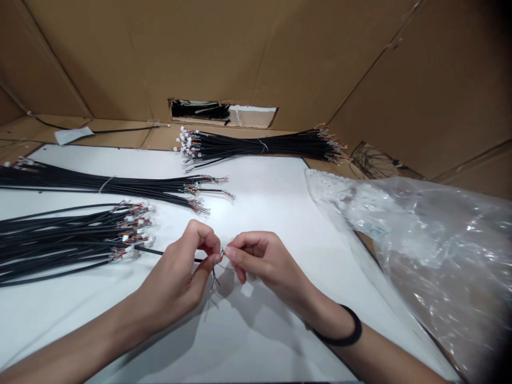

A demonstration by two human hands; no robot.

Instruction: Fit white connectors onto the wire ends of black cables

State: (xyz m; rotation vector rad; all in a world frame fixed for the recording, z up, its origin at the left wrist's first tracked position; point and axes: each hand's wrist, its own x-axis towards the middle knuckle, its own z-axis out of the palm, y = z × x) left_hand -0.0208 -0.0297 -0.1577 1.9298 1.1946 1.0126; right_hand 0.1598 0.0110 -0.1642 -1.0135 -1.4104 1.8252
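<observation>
My left hand [180, 272] pinches a black sheathed cable [168, 252] near its end, between thumb and fingers. My right hand [260, 261] meets it at the middle of the white table, its thumb and forefinger pinching the tiny stripped end [221, 254]. Thin loose wires [214, 278] hang below the fingertips. The cable's far part runs left toward a large pile of black cables with small white connectors and coloured wires [80, 237], which neither hand touches.
Two more black cable bundles, one [112, 185] and one [260, 148], lie beyond the hands, each tied. A clear plastic bag [416, 250] covers the right side. Cardboard walls [200, 53] rise behind the white table top [256, 202]. A black band circles my right wrist.
</observation>
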